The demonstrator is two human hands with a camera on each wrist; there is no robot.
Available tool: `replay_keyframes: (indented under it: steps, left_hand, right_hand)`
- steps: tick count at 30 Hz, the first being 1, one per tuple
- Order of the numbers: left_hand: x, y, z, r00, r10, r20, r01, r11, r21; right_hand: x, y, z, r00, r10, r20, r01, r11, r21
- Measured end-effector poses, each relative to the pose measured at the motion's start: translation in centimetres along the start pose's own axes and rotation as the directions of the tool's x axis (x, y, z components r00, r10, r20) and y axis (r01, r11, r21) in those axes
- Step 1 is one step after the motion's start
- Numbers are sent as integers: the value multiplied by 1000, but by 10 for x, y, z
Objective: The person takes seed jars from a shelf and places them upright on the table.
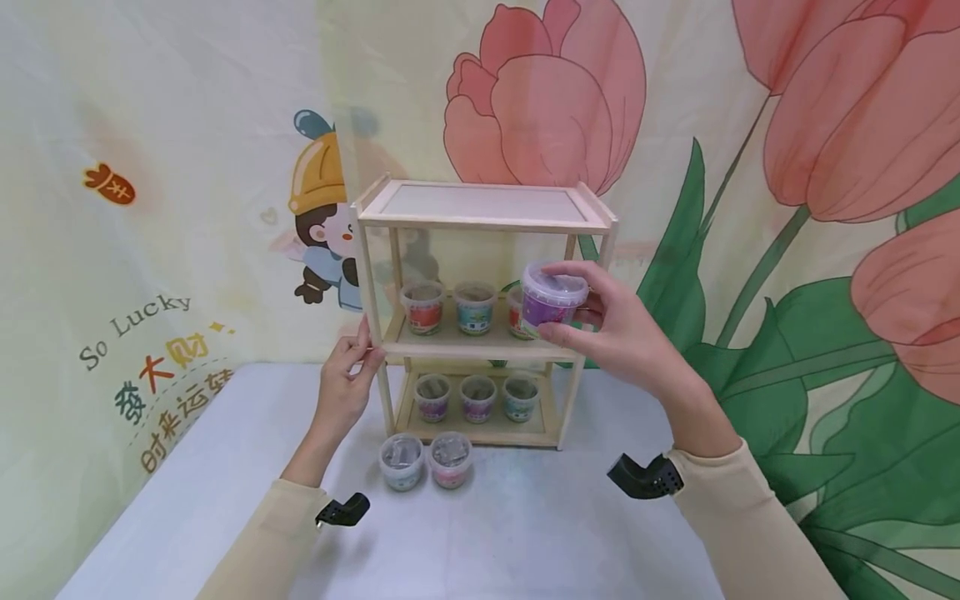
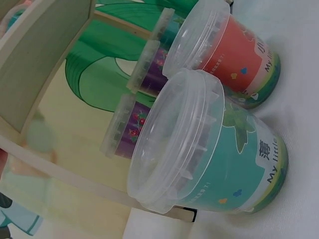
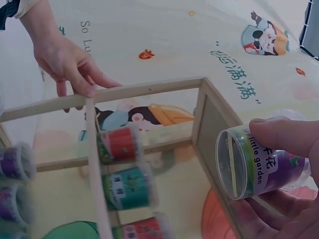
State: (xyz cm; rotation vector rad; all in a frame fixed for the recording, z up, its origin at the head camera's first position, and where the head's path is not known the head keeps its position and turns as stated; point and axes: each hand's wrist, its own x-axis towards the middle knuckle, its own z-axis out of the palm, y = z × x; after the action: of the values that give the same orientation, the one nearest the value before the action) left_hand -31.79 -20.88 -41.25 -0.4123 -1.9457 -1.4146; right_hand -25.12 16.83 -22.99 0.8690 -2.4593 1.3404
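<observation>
My right hand (image 1: 622,329) grips a lidded plastic tub (image 1: 553,296) with a purple label, thumb at its base and fingers over the lid. It is raised in front of the right end of the middle shelf. In the right wrist view, "My little garden" reads on the tub's label (image 3: 264,162). At the left side of a small wooden rack (image 1: 487,353), my left hand (image 1: 348,375) pinches the frame at middle-shelf height. On that shelf stand a red tub (image 1: 423,308), a teal tub (image 1: 475,308) and another red tub (image 1: 515,310), partly hidden behind the held one.
Two purple tubs (image 1: 432,398) and a teal tub (image 1: 521,397) stand on the bottom shelf. Before the rack, a teal tub (image 1: 402,462) and a red tub (image 1: 451,461) sit side by side on the white table (image 1: 525,533). A printed cloth (image 1: 225,100) hangs behind.
</observation>
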Motion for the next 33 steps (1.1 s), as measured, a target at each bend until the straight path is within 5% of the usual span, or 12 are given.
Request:
replay_keyframes:
  steps: [3, 10, 18, 25, 33]
  left_hand:
    - [-1, 13, 0, 999, -34, 7, 34, 999, 2]
    - [1, 3, 3, 1000, 26, -10, -26, 999, 22]
    - [-1, 35, 1, 1000, 6, 1, -6, 1000, 13]
    - [-1, 35, 1, 1000, 6, 10, -6, 1000, 14]
    - [-1, 35, 0, 1000, 17, 2, -17, 1000, 14]
  right_hand:
    - [-6, 10, 12, 1000, -3, -11, 3, 1000, 21]
    - [-24, 27, 37, 999, -6, -36, 8, 998, 67]
    - [-36, 50, 63, 998, 4, -56, 1, 996, 90]
    - [-48, 69, 86, 997, -2, -83, 8, 997, 75]
    - [-59, 92, 116, 993, 79, -89, -66, 989, 134]
